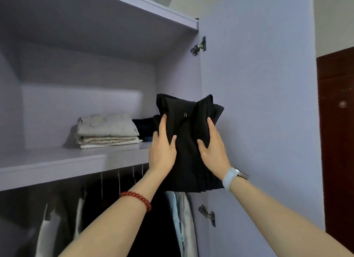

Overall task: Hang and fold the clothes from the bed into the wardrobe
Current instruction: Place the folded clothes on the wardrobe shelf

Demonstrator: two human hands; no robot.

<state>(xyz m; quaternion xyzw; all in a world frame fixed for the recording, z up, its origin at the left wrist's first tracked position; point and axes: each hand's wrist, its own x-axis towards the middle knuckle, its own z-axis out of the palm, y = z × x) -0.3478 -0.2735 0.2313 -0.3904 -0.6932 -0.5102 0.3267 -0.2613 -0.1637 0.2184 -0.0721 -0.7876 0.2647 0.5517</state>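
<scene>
Head view, hands raised at the open wardrobe. My left hand grips the left side of a folded black fabric garment: thumb spread across its front face, index finger laid straight up along the cloth, remaining fingers wrapped behind the edge, out of sight. My right hand grips the right side in mirror fashion, thumb pressed on the front, forefinger extended upward, other fingers hidden behind the bundle. Both hands are thus closed around the garment and carry it between them.

The garment stands upright, its long axis roughly vertical; its bunched upper end points up toward the pale lilac wardrobe shelf, its lower folded edge hangs below the shelf's front edge. A small metal eyelet faces me. The bundle sits at the shelf's right end, beside the open lilac wardrobe door; whether it touches the shelf I cannot tell.

On the shelf lies a stack of folded cream cloths, with dark folded clothing just beside it.
</scene>
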